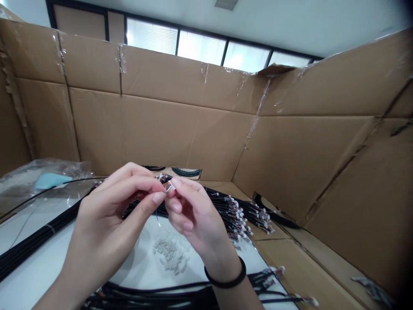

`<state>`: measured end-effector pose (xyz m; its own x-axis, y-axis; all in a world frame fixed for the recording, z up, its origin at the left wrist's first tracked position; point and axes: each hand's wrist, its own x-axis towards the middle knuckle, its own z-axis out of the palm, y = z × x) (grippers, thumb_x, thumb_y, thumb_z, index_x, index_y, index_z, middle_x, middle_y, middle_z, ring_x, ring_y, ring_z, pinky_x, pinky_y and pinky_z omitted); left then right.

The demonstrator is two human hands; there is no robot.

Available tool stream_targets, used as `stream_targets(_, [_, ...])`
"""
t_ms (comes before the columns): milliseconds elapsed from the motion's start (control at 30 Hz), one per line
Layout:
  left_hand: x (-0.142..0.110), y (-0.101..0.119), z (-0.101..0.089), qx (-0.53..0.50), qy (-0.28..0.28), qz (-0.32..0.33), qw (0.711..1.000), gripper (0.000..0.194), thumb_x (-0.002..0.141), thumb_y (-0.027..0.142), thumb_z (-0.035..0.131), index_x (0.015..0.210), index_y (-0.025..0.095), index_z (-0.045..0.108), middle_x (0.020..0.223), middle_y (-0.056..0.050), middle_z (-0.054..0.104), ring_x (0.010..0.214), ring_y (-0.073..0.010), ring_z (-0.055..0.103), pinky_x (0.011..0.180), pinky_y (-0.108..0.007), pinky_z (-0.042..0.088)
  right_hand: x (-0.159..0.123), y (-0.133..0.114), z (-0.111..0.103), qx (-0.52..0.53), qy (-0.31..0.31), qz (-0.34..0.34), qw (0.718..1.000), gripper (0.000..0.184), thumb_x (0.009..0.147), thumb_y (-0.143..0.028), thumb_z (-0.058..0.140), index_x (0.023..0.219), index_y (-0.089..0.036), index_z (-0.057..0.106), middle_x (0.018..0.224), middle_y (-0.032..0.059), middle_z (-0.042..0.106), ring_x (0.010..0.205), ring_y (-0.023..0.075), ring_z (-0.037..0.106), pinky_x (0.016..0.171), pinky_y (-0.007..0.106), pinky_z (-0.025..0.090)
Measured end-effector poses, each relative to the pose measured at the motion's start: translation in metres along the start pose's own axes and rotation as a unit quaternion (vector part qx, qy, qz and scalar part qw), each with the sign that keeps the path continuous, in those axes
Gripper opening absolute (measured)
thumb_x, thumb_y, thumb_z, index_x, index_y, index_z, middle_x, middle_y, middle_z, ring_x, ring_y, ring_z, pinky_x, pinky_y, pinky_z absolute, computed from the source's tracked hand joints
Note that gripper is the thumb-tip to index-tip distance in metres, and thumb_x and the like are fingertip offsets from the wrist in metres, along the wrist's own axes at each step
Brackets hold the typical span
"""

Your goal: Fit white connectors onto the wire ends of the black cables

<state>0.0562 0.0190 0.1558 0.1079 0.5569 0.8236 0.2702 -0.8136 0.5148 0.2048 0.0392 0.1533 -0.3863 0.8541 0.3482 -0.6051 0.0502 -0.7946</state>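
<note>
My left hand (109,219) and my right hand (196,219) meet in the middle of the view, their fingertips pinched together. Between them is a small white wire connector (170,186), with thin wires running from it. A thin blue wire (157,218) hangs below the fingers. Under my hands, a loose pile of small white connector pieces (170,254) lies on a white sheet (135,271). To the right of my right hand fans a bundle of black cables with white connector ends (235,213). A black band (226,275) circles my right wrist.
Tall taped cardboard walls (161,129) surround the work surface at the back and right. A long black cable bundle (35,239) runs along the left, beside a clear plastic bag (41,181). Coiled cables (186,172) lie at the back; more cable ends (274,280) lie at lower right.
</note>
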Motion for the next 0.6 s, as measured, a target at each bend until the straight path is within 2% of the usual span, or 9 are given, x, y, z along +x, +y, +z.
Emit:
stream_targets(367, [-0.0007, -0.0004, 0.0056, 0.057, 0.037, 0.02, 0.998, 0.017, 0.094, 0.011, 0.057, 0.083, 0.023, 0.063, 0.088, 0.003, 0.059, 0.078, -0.0096, 0.056, 0.063, -0.019, 0.045, 0.0027, 0.0018, -0.0039, 0.012, -0.02, 0.015, 1.0, 0.025, 0.083, -0.032, 0.07, 0.067, -0.014, 0.063, 0.052, -0.0074, 0.052, 0.031, -0.0003, 0.034, 0.029, 0.011, 0.024])
stream_targets(467, [-0.0004, -0.0003, 0.0057, 0.074, 0.04, 0.021, 0.996, 0.018, 0.094, 0.01, 0.056, 0.083, 0.023, 0.063, 0.087, 0.004, 0.059, 0.076, -0.0081, 0.055, 0.061, -0.017, 0.045, 0.0032, 0.0025, -0.0054, 0.003, -0.027, 0.003, 1.0, 0.024, 0.084, -0.031, 0.069, 0.068, -0.014, 0.064, 0.052, -0.0066, 0.054, 0.031, 0.0003, 0.037, 0.029, 0.011, 0.026])
stream_targets(600, [-0.0005, 0.0, 0.0034, 0.109, 0.038, 0.048, 0.992, 0.017, 0.094, 0.008, 0.055, 0.085, 0.021, 0.062, 0.09, 0.003, 0.059, 0.081, -0.0078, 0.057, 0.069, -0.016, 0.046, 0.0034, 0.0041, -0.0071, -0.03, -0.033, -0.034, 0.998, 0.025, 0.087, -0.031, 0.067, 0.069, -0.014, 0.064, 0.054, -0.0057, 0.055, 0.033, 0.0011, 0.04, 0.031, 0.012, 0.028])
